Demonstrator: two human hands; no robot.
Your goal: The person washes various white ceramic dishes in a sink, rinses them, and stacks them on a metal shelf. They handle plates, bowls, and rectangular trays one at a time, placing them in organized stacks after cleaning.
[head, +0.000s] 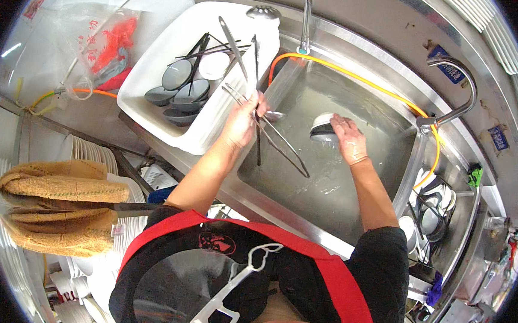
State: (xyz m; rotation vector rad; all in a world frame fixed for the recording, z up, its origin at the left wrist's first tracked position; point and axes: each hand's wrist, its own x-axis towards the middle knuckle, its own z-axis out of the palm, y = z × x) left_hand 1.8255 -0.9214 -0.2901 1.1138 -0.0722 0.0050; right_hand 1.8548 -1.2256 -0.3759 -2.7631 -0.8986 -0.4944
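Note:
My left hand [243,122] grips a bunch of utensils over the left side of a steel sink [287,84]. Metal tongs [286,151] stick out of it towards the lower right. A ladle's bowl [274,116] and a dark chopstick [259,145] show beside the fingers. Long metal handles rise from the same fist towards the upper left. In the sink, cloudy water [312,178] spreads around my right hand [350,138]. Its fingers hold the side of a small white-and-dark bowl [322,121], partly hidden; whether it is one bowl or two stacked, I cannot tell.
Left of the sink, a white plastic tub [153,129] holds dark bowls [192,90], a white bowl [214,65] and chopsticks. A slotted ladle [263,12] lies at its rim. Faucets [305,25] and an orange hose [355,69] border the sink. More dishes [430,218] sit at right.

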